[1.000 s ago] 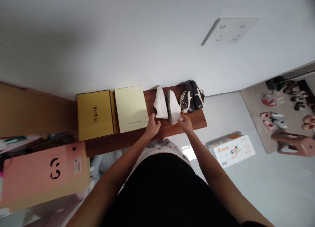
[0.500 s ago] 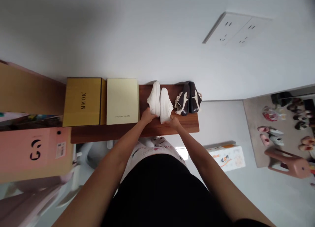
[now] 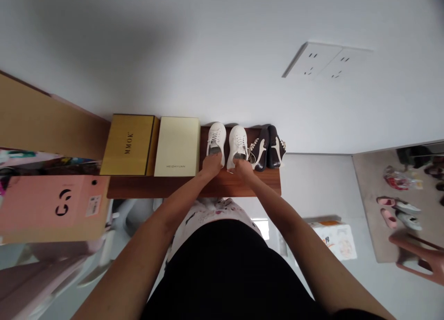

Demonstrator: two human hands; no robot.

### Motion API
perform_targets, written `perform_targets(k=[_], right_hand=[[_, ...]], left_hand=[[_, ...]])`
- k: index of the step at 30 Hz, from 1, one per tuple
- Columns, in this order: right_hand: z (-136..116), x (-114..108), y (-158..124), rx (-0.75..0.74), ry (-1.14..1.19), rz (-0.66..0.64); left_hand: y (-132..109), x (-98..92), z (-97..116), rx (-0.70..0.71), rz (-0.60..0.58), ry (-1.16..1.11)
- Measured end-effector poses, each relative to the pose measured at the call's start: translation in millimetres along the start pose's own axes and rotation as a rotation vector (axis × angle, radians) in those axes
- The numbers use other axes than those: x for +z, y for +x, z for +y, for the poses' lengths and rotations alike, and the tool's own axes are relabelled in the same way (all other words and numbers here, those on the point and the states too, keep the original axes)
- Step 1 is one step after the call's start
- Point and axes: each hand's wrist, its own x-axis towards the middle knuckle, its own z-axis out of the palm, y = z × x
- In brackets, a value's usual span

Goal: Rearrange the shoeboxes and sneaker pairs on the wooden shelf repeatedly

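On wooden shelf [image 3: 194,187], btwn cream box [image 3: 177,146] and dark shoes [image 3: 268,146], left white shoe [image 3: 215,140] and right white shoe [image 3: 237,143] stand upright, toes to wall. Left hand [image 3: 211,165] curls closed on left heel; right hand [image 3: 243,168] likewise on right heel. Est. risks: right white shoe sits just beside dark shoes, so a sideways push could shunt them toward shelf end; heel-only grip may let toes swing.

I count two white sneakers [image 3: 215,142] and two dark sneakers [image 3: 267,150] on the table [image 3: 194,187]. Beside them I see two shoeboxes [image 3: 126,145], plus one pink box [image 3: 52,209] and two wall sockets [image 3: 312,60].
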Motion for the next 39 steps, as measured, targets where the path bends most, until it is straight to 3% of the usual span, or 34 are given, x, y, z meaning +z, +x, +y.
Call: perform_targets(k=[12,25,32,36,39], right_hand=[[-18,1,17,-0.069,-0.123,-0.079],[-22,17,26,-0.06,-0.063,-0.097],[-21,20,15,-0.142,-0.113,-0.008],[6,13,-8,-0.113,-0.062,0.135],[57,11,-32,-0.003,0.055,0.314]], left_hand=[[4,32.2,1,-0.057,0.079,-0.137],[7,39.5,-10,-0.118,0.127,-0.336],[3,44.2,-10,-0.141,0.118,-0.285],[-3,34.7,-4,-0.043,0.203,-0.318],[-4,34.3,16,0.156,0.207,-0.304]])
